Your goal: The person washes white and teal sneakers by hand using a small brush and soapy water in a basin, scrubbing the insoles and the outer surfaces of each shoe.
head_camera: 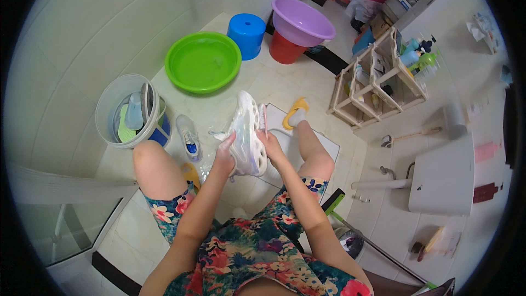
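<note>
A wet white sneaker [245, 144] is held up between my knees, its sole turned to the right. My left hand [225, 154] grips it by the upper, thumb on the near side. In my right hand [272, 148] is a scrub brush [262, 118] with a pink back, its pale bristles against the sole. Some of the brush is hidden by my fingers and the shoe. On the floor to the left lies a second sneaker [189, 137], light with white laces and a blue inside, beside clear crumpled plastic [206, 168].
At left stands a white bucket [107, 111] holding slippers or insoles. Farther off are a green basin [174, 78], a blue upturned stool or bucket [246, 33], and a purple basin [304, 22] on a red bucket [283, 49]. A beige rack [365, 90] and a squeegee [333, 203] stand right.
</note>
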`<state>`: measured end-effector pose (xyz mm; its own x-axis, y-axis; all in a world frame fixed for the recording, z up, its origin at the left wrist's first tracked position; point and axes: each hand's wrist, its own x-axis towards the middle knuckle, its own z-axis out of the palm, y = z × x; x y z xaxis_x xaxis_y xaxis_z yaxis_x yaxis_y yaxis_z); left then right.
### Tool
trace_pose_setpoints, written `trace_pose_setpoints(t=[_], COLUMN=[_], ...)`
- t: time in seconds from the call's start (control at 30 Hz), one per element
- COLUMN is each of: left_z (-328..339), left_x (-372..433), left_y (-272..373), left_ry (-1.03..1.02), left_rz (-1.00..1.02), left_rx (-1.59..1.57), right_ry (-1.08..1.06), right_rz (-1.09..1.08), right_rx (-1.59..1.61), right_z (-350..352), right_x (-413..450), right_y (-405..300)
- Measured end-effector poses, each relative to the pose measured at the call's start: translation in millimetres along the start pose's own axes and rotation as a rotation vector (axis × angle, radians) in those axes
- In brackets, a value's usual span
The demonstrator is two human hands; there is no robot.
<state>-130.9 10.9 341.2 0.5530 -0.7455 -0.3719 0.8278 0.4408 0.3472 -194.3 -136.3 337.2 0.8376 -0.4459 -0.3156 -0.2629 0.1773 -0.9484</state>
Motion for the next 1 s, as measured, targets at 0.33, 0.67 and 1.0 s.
trace_pose_setpoints(t=[0.33, 0.67, 1.0], left_z=[-17.5, 17.4, -11.7], left_x=[12.0, -2.8, 10.2], left_y=[10.9, 9.9, 4.3], left_ry=[-0.086, -0.068, -0.158], left_rz=[0.037, -0.012, 0.042], left_rx=[-0.154, -0.107, -0.071], right_ry=[0.126, 0.282, 0.240], right_rz=[-0.437, -0.637, -0.627], right_rx=[-1.043, -1.206, -1.183], right_z=[23.5, 54.5, 55.2], right_x=[-83.8, -5.9, -10.1], right_y=[-29.8, -46.3, -29.1])
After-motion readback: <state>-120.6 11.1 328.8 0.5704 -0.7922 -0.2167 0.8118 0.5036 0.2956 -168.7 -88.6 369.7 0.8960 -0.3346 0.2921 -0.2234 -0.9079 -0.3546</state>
